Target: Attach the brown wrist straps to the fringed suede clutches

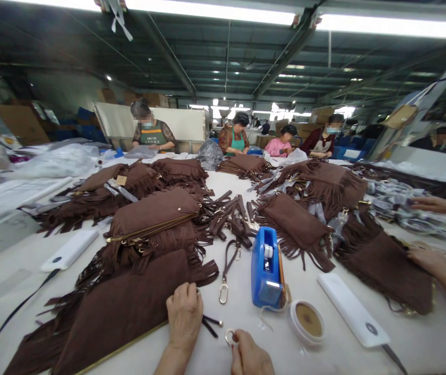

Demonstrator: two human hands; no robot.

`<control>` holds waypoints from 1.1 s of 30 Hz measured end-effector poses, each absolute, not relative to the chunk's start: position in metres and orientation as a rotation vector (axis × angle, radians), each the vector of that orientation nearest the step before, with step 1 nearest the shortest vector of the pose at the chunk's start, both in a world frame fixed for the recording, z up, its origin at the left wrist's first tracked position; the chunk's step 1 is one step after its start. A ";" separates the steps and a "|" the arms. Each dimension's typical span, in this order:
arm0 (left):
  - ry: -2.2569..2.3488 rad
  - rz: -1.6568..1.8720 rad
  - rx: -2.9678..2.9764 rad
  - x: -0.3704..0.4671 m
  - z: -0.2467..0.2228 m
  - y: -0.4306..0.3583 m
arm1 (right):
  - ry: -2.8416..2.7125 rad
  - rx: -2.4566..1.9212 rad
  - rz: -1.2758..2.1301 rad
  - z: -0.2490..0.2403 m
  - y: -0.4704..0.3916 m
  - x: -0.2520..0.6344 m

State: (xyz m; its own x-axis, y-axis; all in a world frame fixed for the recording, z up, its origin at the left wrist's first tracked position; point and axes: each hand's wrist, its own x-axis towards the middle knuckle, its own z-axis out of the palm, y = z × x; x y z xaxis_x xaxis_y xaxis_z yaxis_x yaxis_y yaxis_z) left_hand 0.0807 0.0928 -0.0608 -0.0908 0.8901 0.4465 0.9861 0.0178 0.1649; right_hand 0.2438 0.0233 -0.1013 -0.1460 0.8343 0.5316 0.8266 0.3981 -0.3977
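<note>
My left hand (185, 315) is closed at the right end of a large dark brown fringed bag (129, 297), which lies flat with its gold zip along the near edge. Dark cords with a gold tip (215, 322) stick out beside my fingers. Exactly what the curled fingertips pinch is hidden. To the right, just above the table, my right hand (250, 354) pinches a gold ring (229, 337) between thumb and finger. A wrist strap (228, 263) with a gold clasp (223, 292) lies beyond both hands.
A blue tape dispenser (265, 268), a round tub (306, 322) and a white device (351, 307) stand nearby. Another white device (70, 250) is left. More fringed bags (152, 211) lie in piles. A co-worker's hand (431, 260) touches a bag (390, 271) at right.
</note>
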 end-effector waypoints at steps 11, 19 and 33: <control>-1.976 -1.026 -2.254 0.041 -0.066 0.064 | -2.194 -1.376 0.035 -0.060 0.067 0.184; -2.117 -1.222 -2.323 0.036 -0.055 0.056 | -2.351 -1.181 -0.100 -0.071 0.085 0.165; -2.400 -1.308 -2.282 0.038 -0.048 0.059 | -2.319 -1.159 -0.228 -0.092 0.082 0.158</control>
State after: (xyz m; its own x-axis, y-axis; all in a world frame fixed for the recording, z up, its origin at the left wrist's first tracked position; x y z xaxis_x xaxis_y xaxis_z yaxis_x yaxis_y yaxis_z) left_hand 0.0376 0.0595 -0.0479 -0.1276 0.9761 0.1760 0.6772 -0.0439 0.7345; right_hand 0.1583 0.0821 -0.0916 -0.4893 0.6926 0.5301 0.7824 0.6171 -0.0841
